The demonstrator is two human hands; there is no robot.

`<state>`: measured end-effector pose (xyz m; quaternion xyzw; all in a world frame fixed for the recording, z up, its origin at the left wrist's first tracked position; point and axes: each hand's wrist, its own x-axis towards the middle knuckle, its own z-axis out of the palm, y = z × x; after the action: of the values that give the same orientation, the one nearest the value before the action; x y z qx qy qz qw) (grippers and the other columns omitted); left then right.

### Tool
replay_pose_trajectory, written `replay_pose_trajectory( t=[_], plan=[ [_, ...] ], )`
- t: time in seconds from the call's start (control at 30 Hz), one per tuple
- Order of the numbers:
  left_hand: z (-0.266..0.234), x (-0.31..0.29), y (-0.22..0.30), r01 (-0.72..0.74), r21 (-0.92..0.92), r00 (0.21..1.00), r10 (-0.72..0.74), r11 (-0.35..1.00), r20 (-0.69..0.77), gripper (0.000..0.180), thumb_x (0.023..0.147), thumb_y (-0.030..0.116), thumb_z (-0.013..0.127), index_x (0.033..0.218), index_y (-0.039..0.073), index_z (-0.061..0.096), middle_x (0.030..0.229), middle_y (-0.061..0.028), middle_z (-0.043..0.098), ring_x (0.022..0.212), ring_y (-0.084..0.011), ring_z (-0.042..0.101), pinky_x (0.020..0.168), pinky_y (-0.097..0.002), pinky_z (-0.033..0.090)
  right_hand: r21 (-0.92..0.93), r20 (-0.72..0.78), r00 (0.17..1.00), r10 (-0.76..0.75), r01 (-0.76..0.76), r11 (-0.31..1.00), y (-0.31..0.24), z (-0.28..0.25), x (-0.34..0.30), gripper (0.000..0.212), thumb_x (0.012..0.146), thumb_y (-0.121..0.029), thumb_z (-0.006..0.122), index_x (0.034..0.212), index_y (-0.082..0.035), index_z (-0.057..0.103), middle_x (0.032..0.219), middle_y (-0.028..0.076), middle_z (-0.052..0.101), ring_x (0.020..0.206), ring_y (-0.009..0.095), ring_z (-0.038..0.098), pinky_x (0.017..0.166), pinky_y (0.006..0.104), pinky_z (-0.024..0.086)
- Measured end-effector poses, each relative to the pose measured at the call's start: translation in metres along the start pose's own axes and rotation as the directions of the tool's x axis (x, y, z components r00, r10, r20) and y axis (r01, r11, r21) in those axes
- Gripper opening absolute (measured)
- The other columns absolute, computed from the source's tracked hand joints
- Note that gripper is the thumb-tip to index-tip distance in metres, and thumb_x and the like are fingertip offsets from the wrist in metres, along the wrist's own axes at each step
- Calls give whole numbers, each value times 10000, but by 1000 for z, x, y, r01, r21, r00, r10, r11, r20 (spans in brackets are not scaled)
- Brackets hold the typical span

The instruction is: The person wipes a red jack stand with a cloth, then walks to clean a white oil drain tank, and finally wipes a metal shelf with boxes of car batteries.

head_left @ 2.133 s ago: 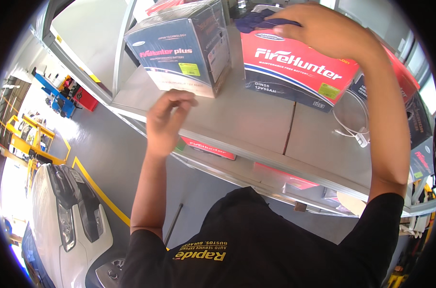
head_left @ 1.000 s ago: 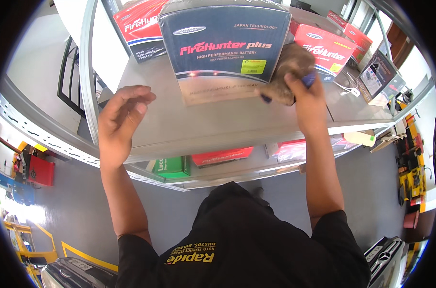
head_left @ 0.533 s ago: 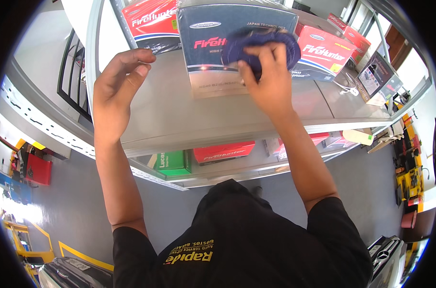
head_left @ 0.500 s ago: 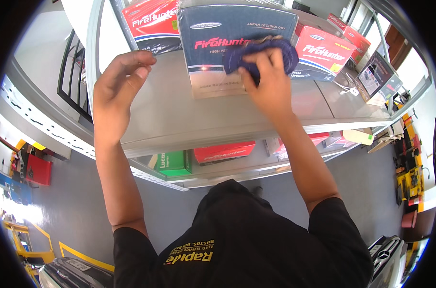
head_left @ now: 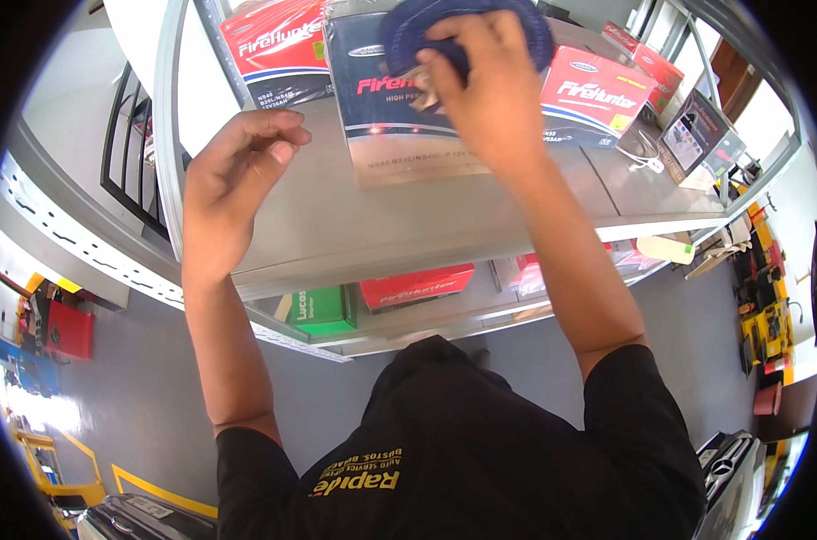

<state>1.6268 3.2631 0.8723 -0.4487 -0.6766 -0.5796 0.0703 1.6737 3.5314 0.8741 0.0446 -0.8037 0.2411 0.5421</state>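
Observation:
My right hand (head_left: 491, 94) is closed on a dark blue cloth (head_left: 410, 38), round-edged and stitched, with a beige part hanging under the fingers. The cloth is at the upper front of a boxed, plastic-wrapped package (head_left: 372, 144) in dark blue and beige, hiding part of its print and top edge. To the left of that package, my left hand (head_left: 237, 175) is raised over the shelf (head_left: 336, 220). Its fingers are loosely bent, with the thumb apart and nothing held.
Red-and-white boxes (head_left: 278, 54) (head_left: 597, 94) flank the package. Farther right are a white cable (head_left: 644, 162) and a dark box (head_left: 696, 139). The lower shelf holds a green box (head_left: 323, 309) and a red box (head_left: 417, 286). A metal upright (head_left: 167, 135) stands left.
My right hand has carried the blue cloth upward across the package's front, uncovering more of its lower part. My left hand has shifted slightly right and down.

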Motion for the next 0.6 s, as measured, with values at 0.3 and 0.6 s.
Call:
replay_pose_trajectory(
  t=[0.3,0.6],
  plan=[
    [-11,-11,1,67,111,998,-66,992,-21,203,962,62,616,1145,-21,649,1070,-69,682,1019,-164,628,917,-297,465,-99,366,927,-83,128,987,2,-1,-54,199,853,-143,740,1041,-112,681,1046,98,572,954,305,629,810,426,534],
    [0,-11,2,30,-23,997,-31,999,-76,213,952,57,597,1144,-15,656,996,-106,684,1001,-196,643,949,-338,480,-20,254,934,-250,264,964,-30,42,-22,210,839,-180,743,1033,-136,675,1056,71,571,861,285,654,716,404,557]
  ],
)
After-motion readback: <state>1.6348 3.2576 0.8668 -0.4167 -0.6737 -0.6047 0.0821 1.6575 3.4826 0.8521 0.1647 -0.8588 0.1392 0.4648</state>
